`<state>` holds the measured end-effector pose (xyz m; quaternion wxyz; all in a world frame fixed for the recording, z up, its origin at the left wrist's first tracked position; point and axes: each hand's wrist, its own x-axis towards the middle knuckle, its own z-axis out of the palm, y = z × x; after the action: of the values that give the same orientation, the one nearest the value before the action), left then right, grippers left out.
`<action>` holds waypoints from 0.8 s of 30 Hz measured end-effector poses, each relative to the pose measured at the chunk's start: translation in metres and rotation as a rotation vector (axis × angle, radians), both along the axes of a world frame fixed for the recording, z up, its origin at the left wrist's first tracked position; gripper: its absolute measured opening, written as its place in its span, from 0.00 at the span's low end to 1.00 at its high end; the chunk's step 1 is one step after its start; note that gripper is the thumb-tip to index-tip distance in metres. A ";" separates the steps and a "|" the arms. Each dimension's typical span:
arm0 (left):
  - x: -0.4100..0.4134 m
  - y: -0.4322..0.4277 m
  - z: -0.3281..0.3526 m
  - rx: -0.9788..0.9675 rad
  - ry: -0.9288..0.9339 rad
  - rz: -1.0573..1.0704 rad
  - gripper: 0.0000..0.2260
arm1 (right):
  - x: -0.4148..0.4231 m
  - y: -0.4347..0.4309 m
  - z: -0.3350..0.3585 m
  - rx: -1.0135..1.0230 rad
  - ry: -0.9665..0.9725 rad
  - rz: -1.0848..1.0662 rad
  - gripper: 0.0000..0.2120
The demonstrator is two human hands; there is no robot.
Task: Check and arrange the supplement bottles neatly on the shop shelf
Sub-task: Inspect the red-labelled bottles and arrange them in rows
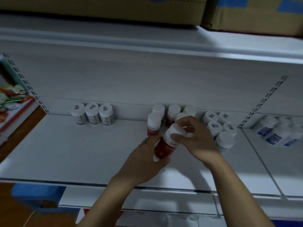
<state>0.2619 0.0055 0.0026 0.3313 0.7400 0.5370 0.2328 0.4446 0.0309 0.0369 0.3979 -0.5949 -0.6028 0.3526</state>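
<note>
Above the shelf (65,153), both hands (193,138) grip a red bottle (164,149).

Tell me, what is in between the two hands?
A tilted red-labelled supplement bottle sits between them. The left hand grips its red body and the right hand grips its white cap. The head view shows it.

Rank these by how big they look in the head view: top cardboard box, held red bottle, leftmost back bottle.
1. cardboard box
2. red bottle, though it is nearer the camera
3. leftmost back bottle; its real size against the red one is unsure
</note>
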 end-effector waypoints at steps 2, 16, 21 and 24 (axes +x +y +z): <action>0.001 -0.008 0.007 -0.065 -0.083 -0.030 0.25 | 0.001 -0.008 0.007 -0.036 0.243 0.023 0.12; -0.022 -0.028 0.021 -0.127 -0.615 -0.012 0.34 | -0.031 -0.028 0.025 -0.050 0.614 0.055 0.10; -0.036 -0.025 0.013 -0.150 -0.630 -0.029 0.35 | -0.047 -0.032 0.015 -0.054 0.645 0.048 0.13; -0.043 -0.022 0.009 -0.177 -0.635 -0.063 0.31 | -0.053 -0.032 0.012 -0.065 0.678 0.042 0.16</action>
<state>0.2190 -0.0162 0.0113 0.5520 0.6150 0.4020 0.3942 0.3916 -0.0010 0.0490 0.5492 -0.4438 -0.4368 0.5573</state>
